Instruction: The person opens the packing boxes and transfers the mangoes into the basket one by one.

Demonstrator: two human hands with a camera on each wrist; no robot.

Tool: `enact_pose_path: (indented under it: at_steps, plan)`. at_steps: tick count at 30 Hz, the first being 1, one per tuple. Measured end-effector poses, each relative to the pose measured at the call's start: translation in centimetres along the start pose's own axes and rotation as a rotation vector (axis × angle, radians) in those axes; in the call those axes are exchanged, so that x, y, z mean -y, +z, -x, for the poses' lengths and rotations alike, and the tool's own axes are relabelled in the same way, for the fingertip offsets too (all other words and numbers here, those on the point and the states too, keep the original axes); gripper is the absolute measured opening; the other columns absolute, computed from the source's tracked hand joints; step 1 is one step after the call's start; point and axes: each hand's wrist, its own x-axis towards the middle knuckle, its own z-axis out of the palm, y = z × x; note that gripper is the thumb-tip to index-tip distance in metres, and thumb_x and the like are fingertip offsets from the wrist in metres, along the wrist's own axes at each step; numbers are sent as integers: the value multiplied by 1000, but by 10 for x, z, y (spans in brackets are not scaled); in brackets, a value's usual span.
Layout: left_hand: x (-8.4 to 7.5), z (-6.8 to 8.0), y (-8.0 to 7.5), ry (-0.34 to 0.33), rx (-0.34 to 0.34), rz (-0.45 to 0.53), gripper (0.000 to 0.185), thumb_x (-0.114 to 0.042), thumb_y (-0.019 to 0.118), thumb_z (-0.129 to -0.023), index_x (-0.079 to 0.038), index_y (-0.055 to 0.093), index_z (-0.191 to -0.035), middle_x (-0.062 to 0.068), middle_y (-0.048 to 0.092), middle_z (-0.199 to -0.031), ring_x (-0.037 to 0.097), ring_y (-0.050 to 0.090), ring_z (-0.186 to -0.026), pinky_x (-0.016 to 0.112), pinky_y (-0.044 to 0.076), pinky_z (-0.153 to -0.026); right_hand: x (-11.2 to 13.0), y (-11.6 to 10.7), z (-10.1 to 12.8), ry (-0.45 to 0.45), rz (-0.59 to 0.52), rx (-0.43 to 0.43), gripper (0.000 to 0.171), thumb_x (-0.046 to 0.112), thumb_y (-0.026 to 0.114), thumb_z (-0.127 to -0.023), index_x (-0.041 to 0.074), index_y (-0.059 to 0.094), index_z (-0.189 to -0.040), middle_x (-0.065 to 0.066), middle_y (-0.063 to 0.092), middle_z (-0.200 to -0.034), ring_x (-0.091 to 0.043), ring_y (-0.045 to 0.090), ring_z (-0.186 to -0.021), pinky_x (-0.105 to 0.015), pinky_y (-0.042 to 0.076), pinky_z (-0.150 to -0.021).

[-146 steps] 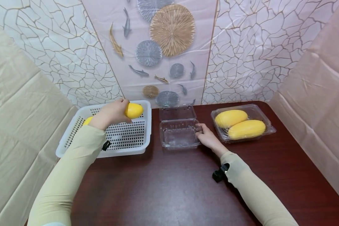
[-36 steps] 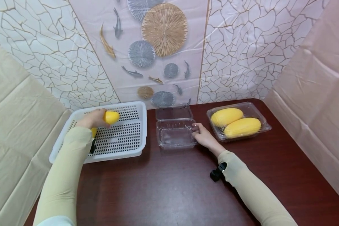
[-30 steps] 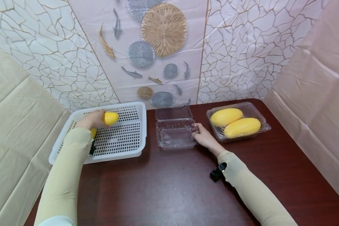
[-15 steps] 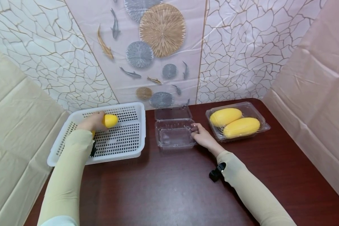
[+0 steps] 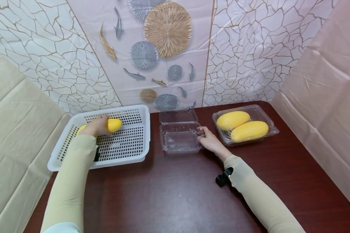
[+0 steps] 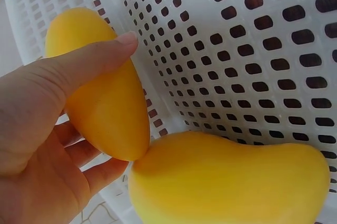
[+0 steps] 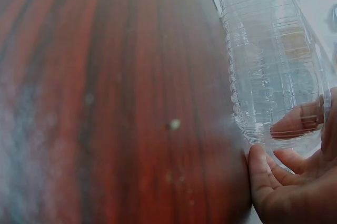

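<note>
The left hand (image 5: 98,125) is curled round 1 yellow fruit (image 6: 113,113) — over the white basket (image 5: 147,137), beside another fruit (image 6: 226,179). The right hand (image 5: 211,141) pinches the open clear box (image 5: 179,141) by its right side (a closed box (image 5: 262,114) with 2 fruits (image 5: 250,131) sits nearby).

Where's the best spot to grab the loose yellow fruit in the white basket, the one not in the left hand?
Probably around its middle, from above, thumb and fingers on opposite long sides. The loose yellow fruit lies lengthwise, with a slight dip midway, and the white basket is open on top. The left hand and its held fruit are close by, so clear those first.
</note>
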Motion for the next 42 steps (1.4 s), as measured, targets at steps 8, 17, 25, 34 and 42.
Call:
enact_pose_path:
  at_steps: [8, 17, 25, 34, 42]
  plan:
    - [1, -3, 5, -19, -9, 19, 96, -14, 81, -80, 6, 23, -154, 35, 27, -151, 53, 32, -136, 67, 23, -113, -1, 0, -1, 3, -5, -2, 56, 10, 48, -94, 2, 38, -148, -22, 51, -139, -35, 51, -126, -47, 43, -103]
    - [2, -1, 7, -2, -18, 0, 94, -11, 80, -80, 5, 24, -153, 36, 26, -152, 54, 34, -134, 68, 28, -110, -2, -1, -2, 4, -4, -2, 55, 11, 47, -96, 3, 37, -149, -21, 51, -140, -35, 51, -126, -48, 43, -103]
    - [5, -3, 10, 12, -16, -23, 96, -10, 82, -78, 5, 25, -153, 37, 24, -151, 55, 36, -132, 68, 30, -108, -2, -1, -2, 4, 0, -2, 55, 11, 47, -96, 3, 37, -149, -21, 51, -140, -35, 50, -126, -48, 43, -103]
    - [6, -1, 10, 31, 0, -23, 88, -10, 80, -80, 7, 28, -151, 38, 27, -149, 55, 37, -131, 68, 32, -107, -1, -1, -1, 1, 0, 0, 55, 12, 47, -96, 3, 37, -149, -21, 50, -140, -35, 50, -126, -48, 43, -102]
    - [8, 1, 13, 28, 4, -1, 86, -9, 79, -81, 6, 30, -150, 37, 28, -149, 54, 38, -131, 68, 33, -107, -2, 0, -1, 0, 1, -4, 55, 11, 47, -95, 3, 38, -149, -21, 51, -140, -35, 51, -124, -47, 44, -101]
